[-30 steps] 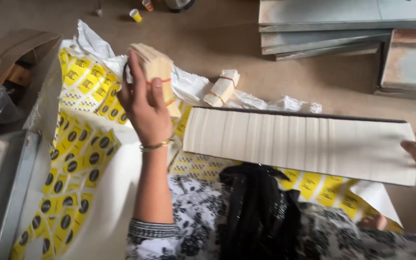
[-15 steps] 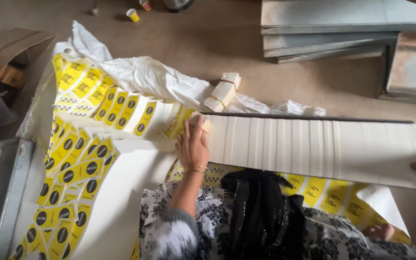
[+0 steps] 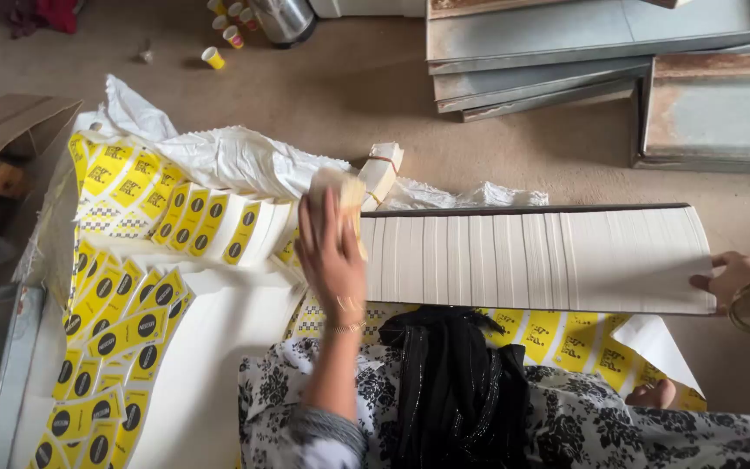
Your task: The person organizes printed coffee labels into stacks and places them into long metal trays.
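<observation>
A long fanned row of white paper sheets (image 3: 549, 260) lies across my lap, over printed yellow sheets (image 3: 123, 321). My left hand (image 3: 332, 256) grips a small cream stack of sheets (image 3: 345, 195) at the row's left end, lifted slightly above it. My right hand (image 3: 731, 278), with bangles on the wrist, presses against the row's right end. A banded bundle of cream sheets (image 3: 382, 169) lies on the floor just beyond the left end.
Crumpled white wrapping (image 3: 236, 156) lies behind the yellow sheets. Metal panels (image 3: 583, 52) are stacked at the top right. Small paper cups (image 3: 213, 57) and a metal kettle (image 3: 281, 17) stand at the top. A cardboard box (image 3: 6, 139) sits at the left.
My left hand carried a cream stack from up over the yellow sheets down to the row's left end, and now lifts a stack there again. My right hand stayed at the right end.
</observation>
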